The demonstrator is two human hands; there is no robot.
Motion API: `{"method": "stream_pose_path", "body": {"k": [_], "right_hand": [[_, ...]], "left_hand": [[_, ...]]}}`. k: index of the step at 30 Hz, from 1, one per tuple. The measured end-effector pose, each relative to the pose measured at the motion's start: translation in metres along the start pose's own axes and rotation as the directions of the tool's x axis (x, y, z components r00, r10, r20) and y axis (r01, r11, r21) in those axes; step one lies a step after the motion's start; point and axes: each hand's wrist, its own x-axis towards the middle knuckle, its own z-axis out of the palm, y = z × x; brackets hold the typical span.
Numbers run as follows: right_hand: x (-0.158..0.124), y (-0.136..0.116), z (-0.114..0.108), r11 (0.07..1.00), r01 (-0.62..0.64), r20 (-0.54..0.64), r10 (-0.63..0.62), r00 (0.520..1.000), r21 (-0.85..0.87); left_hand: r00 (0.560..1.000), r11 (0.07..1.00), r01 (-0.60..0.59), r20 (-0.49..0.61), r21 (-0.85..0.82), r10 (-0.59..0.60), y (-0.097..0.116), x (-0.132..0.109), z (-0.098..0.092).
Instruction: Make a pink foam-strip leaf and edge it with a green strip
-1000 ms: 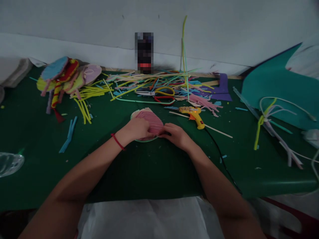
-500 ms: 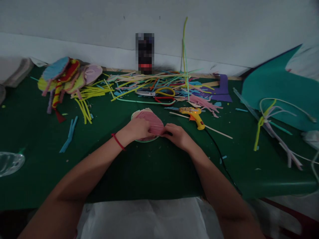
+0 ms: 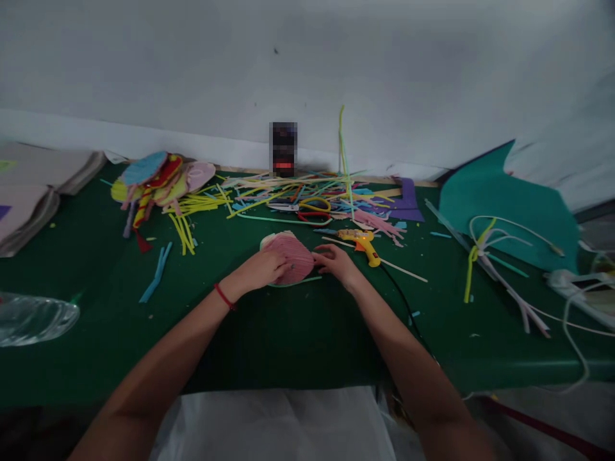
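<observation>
Near the middle of the green table (image 3: 288,349), through the head camera, I'm watching a pink disc (image 3: 296,257) lying between both hands. The left hand (image 3: 265,266) is resting on its left part, fingers bent close together; I cannot tell whether the thumb is gripping. The right hand (image 3: 335,262) is meeting its right edge, fingers loosely curled; whether they are pinching it I cannot tell.

A pale green strip (image 3: 307,280) is following the near edge, its right end sticking out; I'm judging that a tug there could be leaving it crooked. The glue gun (image 3: 366,246) is lying just beyond the right hand, its light glowing, so a hot tip could be burning a stray knuckle. Its cord (image 3: 398,297) is running toward the right forearm, where a snag could be dragging the gun.

Behind, coloured strips (image 3: 288,189) and scissors (image 3: 314,204) are cluttering the tabletop below a pale, dimly lit wall (image 3: 192,70). A teal sheet (image 3: 504,214) is standing out at the right.
</observation>
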Motion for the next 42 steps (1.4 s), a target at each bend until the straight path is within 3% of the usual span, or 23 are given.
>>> {"method": "stream_pose_path", "body": {"k": [5, 7, 9, 11, 12, 13, 14, 15, 17, 19, 20, 22, 27, 30, 32, 34, 35, 36, 37, 38, 39, 40, 42], "right_hand": [[-0.001, -0.017, 0.011, 0.999, 0.007, 0.051, -0.004, 0.999, -0.051], [-0.004, -0.024, 0.016, 0.999, 0.048, 0.082, -0.046, 0.996, -0.024], [-0.007, -0.031, 0.021, 0.994, 0.094, 0.095, -0.098, 0.991, 0.048], [-0.009, -0.039, 0.022, 0.982, 0.119, 0.076, -0.132, 0.988, 0.148], [-0.01, -0.042, 0.023, 0.971, 0.13, 0.055, -0.143, 0.988, 0.2], [-0.011, -0.046, 0.022, 0.958, 0.145, 0.03, -0.157, 0.987, 0.248], [-0.011, -0.049, 0.022, 0.942, 0.17, 0.003, -0.178, 0.984, 0.288], [-0.012, -0.053, 0.023, 0.927, 0.203, -0.025, -0.206, 0.978, 0.316], [-0.014, -0.058, 0.025, 0.902, 0.281, -0.082, -0.269, 0.959, 0.326], [-0.017, -0.06, 0.03, 0.888, 0.346, -0.129, -0.321, 0.938, 0.304], [-0.018, -0.06, 0.033, 0.881, 0.37, -0.148, -0.341, 0.928, 0.296], [-0.021, -0.057, 0.04, 0.868, 0.407, -0.174, -0.371, 0.912, 0.284], [-0.027, -0.047, 0.051, 0.875, 0.428, -0.168, -0.398, 0.902, 0.225], [-0.025, -0.045, 0.042, 0.895, 0.431, -0.11, -0.42, 0.901, 0.117], [-0.02, -0.046, 0.022, 0.907, 0.421, -0.09, -0.42, 0.903, -0.015], [-0.015, -0.045, -0.009, 0.894, 0.396, -0.199, -0.436, 0.878, -0.209], [-0.013, -0.042, -0.028, 0.866, 0.364, -0.303, -0.468, 0.83, -0.342], [-0.011, -0.039, -0.047, 0.827, 0.302, -0.421, -0.515, 0.747, -0.475], [-0.009, -0.034, -0.065, 0.784, 0.2, -0.51, -0.551, 0.661, -0.588], [-0.008, -0.028, -0.081, 0.738, 0.083, -0.545, -0.564, 0.62, -0.67], [-0.007, -0.021, -0.094, 0.699, -0.035, -0.569, -0.551, 0.61, -0.714], [-0.005, -0.014, -0.104, 0.665, -0.134, -0.577, -0.51, 0.637, -0.735], [-0.001, -0.001, -0.114, 0.643, -0.179, -0.561, -0.456, 0.691, -0.744]], "left_hand": [[0.99, 0.999, 0.025, -0.142, 0.025, -0.021, 0.014, -0.015, -0.003], [0.963, 0.996, 0.085, -0.259, 0.031, -0.074, 0.018, -0.02, -0.007], [0.862, 0.987, 0.159, -0.484, -0.024, -0.15, 0.016, -0.025, -0.013], [0.668, 0.968, 0.174, -0.7, -0.182, -0.251, 0.012, -0.032, -0.019], [0.571, 0.946, 0.148, -0.756, -0.287, -0.319, 0.009, -0.035, -0.022], [0.506, 0.907, 0.109, -0.763, -0.407, -0.403, 0.007, -0.039, -0.023], [0.487, 0.839, 0.066, -0.717, -0.54, -0.499, 0.006, -0.042, -0.024], [0.509, 0.735, 0.029, -0.623, -0.678, -0.594, 0.007, -0.045, -0.024], [0.632, 0.426, -0.005, -0.333, -0.905, -0.7, 0.014, -0.047, -0.02], [0.759, 0.092, 0.006, -0.055, -0.996, -0.649, 0.027, -0.045, -0.015], [0.8, -0.023, 0.014, 0.025, -1.0, -0.599, 0.035, -0.042, -0.011], [0.841, -0.144, 0.013, 0.089, -0.99, -0.534, 0.047, -0.033, -0.004], [0.815, -0.192, 0.012, 0.121, -0.981, -0.567, 0.056, -0.011, 0.007], [0.802, -0.179, 0.028, 0.129, -0.983, -0.584, 0.052, -0.006, 0.01], [0.801, -0.163, -0.001, 0.096, -0.987, -0.591, 0.049, -0.006, 0.01], [0.796, -0.165, -0.023, 0.082, -0.986, -0.599, 0.045, -0.007, 0.01], [0.793, -0.169, -0.026, 0.082, -0.985, -0.603, 0.044, -0.007, 0.01], [0.789, -0.173, -0.026, 0.086, -0.985, -0.608, 0.042, -0.007, 0.01], [0.784, -0.173, -0.025, 0.089, -0.985, -0.615, 0.041, -0.008, 0.01], [0.775, -0.17, -0.026, 0.087, -0.985, -0.626, 0.04, -0.007, 0.01], [0.763, -0.164, -0.034, 0.08, -0.986, -0.642, 0.039, -0.007, 0.011], [0.749, -0.157, -0.045, 0.071, -0.987, -0.659, 0.038, -0.007, 0.011], [0.728, -0.148, -0.065, 0.055, -0.987, -0.684, 0.037, -0.006, 0.012]]}}
